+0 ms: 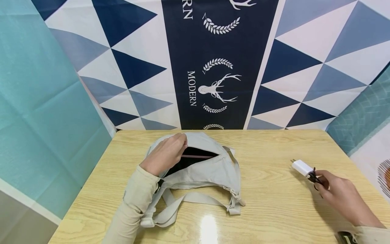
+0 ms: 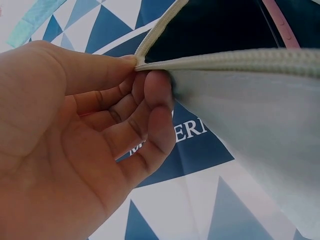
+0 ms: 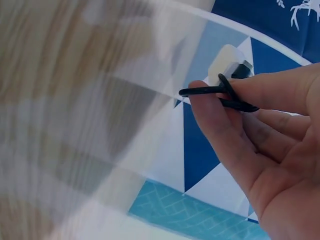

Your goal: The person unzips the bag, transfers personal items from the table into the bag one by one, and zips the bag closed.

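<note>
A pale grey shoulder bag point(image 1: 201, 171) lies on the wooden table, its zipped mouth gaping over a dark inside. My left hand point(image 1: 167, 152) pinches the zipper edge point(image 2: 215, 62) between thumb and fingers and holds it up. A pink strip point(image 2: 281, 22) shows within the bag's dark interior. Off to the right, my right hand point(image 1: 341, 193) holds a white charger plug point(image 1: 302, 167) with a black cable point(image 3: 225, 95) attached. Thumb and fingers pinch the looped cable, and the charger's prongs point away from the hand, to the left.
The bag's strap point(image 1: 182, 203) loops toward the front of the table point(image 1: 262, 217). A patterned cloth point(image 1: 219, 67) with triangles and a deer print hangs behind the table. Teal cloth point(image 1: 39, 101) stands at the left side, and more covers the right.
</note>
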Motion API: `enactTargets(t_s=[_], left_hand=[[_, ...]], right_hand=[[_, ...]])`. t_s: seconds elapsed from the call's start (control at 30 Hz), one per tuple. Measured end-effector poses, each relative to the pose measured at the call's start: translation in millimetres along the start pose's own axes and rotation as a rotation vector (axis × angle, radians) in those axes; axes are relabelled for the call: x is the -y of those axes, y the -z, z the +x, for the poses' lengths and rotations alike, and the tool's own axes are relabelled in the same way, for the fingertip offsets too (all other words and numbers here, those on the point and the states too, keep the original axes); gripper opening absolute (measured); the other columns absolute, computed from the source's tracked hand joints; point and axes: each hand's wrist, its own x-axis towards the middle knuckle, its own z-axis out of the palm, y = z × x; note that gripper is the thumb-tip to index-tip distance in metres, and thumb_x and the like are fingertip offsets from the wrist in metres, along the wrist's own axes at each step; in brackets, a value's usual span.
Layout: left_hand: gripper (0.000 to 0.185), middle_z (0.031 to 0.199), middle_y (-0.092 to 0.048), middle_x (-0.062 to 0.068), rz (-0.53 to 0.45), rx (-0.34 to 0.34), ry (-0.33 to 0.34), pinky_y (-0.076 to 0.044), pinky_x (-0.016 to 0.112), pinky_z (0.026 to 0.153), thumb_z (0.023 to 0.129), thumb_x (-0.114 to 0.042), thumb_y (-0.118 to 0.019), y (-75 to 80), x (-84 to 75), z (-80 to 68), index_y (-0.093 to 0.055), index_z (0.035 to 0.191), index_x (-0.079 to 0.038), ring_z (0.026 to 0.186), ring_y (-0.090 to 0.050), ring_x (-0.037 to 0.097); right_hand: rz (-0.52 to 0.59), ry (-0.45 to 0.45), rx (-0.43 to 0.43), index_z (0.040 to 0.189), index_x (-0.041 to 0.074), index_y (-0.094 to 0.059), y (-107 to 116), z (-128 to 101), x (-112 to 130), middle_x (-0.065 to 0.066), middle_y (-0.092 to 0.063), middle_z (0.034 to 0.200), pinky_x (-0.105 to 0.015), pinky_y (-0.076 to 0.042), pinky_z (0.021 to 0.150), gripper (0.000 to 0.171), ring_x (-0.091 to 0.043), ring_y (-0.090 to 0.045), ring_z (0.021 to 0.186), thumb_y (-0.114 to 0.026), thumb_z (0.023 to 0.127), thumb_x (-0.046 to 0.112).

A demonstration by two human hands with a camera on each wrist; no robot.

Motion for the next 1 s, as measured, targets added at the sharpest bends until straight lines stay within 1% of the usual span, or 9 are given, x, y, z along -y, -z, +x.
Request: enactTargets(t_s=[0.17, 0.33, 0.5, 0.67, 0.77, 0.9, 1.0], left_hand=[[0.01, 0.081, -0.052, 0.001, -0.005, -0.003, 0.001, -0.042, 0.025, 0.056, 0.102, -0.005, -0.054, 0.7, 0.8, 0.4, -0.058, 0.093, -0.006, 0.063, -0.047, 0.012], [0.011, 0.08, -0.051, 0.001, -0.013, 0.0, 0.003, -0.042, 0.025, 0.057, 0.102, -0.005, -0.053, -0.1, 1.3, 1.4, -0.059, 0.093, -0.005, 0.064, -0.047, 0.012], [0.011, 0.08, -0.051, 0.0, -0.006, 0.0, 0.011, -0.042, 0.025, 0.056, 0.102, -0.005, -0.053, 0.5, 1.8, 1.4, -0.059, 0.093, -0.005, 0.063, -0.047, 0.012], [0.011, 0.082, -0.051, 0.001, 0.005, -0.009, 0.001, -0.042, 0.025, 0.056, 0.102, -0.005, -0.052, -0.1, 1.0, 1.3, -0.058, 0.093, -0.006, 0.062, -0.047, 0.012], [0.01, 0.082, -0.051, 0.002, 0.012, -0.015, -0.007, -0.042, 0.025, 0.056, 0.102, -0.005, -0.052, -0.1, 0.1, 0.7, -0.058, 0.094, -0.005, 0.062, -0.046, 0.012], [0.009, 0.083, -0.051, 0.002, 0.018, -0.024, -0.019, -0.042, 0.025, 0.055, 0.102, -0.005, -0.053, -0.7, 0.3, 0.5, -0.058, 0.095, -0.005, 0.062, -0.046, 0.012], [0.009, 0.082, -0.051, 0.002, 0.022, -0.031, -0.026, -0.041, 0.024, 0.055, 0.102, -0.005, -0.053, -1.1, 0.3, 0.7, -0.057, 0.094, -0.005, 0.061, -0.046, 0.012]], right_hand=[[0.009, 0.043, -0.058, 0.102, -0.005, -0.063, -0.6, 2.6, 9.5, -0.002, -0.067, 0.073, -0.033, -0.045, 0.051, 0.037, 0.008, -0.048, 0.063, -0.077, 0.068, -0.009], [0.014, 0.065, -0.071, 0.103, -0.004, -0.063, -0.2, 4.8, 16.3, -0.002, -0.066, 0.074, -0.034, -0.044, 0.051, 0.038, 0.006, -0.048, 0.063, -0.077, 0.068, -0.01], [0.006, 0.115, -0.095, 0.103, -0.002, -0.064, -1.6, 9.4, 27.5, -0.001, -0.066, 0.076, -0.033, -0.046, 0.052, 0.042, 0.002, -0.052, 0.066, -0.078, 0.065, -0.01], [0.019, 0.126, -0.099, 0.105, -0.002, -0.064, -2.9, 12.8, 42.6, -0.002, -0.066, 0.079, -0.027, -0.046, 0.054, 0.043, -0.002, -0.054, 0.069, -0.08, 0.066, -0.011], [0.031, 0.137, -0.099, 0.106, -0.002, -0.064, -3.3, 15.3, 52.9, 0.002, -0.062, 0.078, -0.025, -0.043, 0.053, 0.043, 0.0, -0.049, 0.068, -0.08, 0.067, -0.011], [0.037, 0.18, -0.098, 0.106, -0.001, -0.064, -4.9, 20.2, 66.3, 0.005, -0.059, 0.077, -0.027, -0.042, 0.053, 0.044, 0.0, -0.045, 0.067, -0.081, 0.067, -0.011], [0.041, 0.212, -0.085, 0.106, 0.0, -0.065, -6.4, 24.2, 76.0, 0.004, -0.061, 0.08, -0.03, -0.046, 0.054, 0.043, -0.003, -0.05, 0.07, -0.081, 0.068, -0.01]])
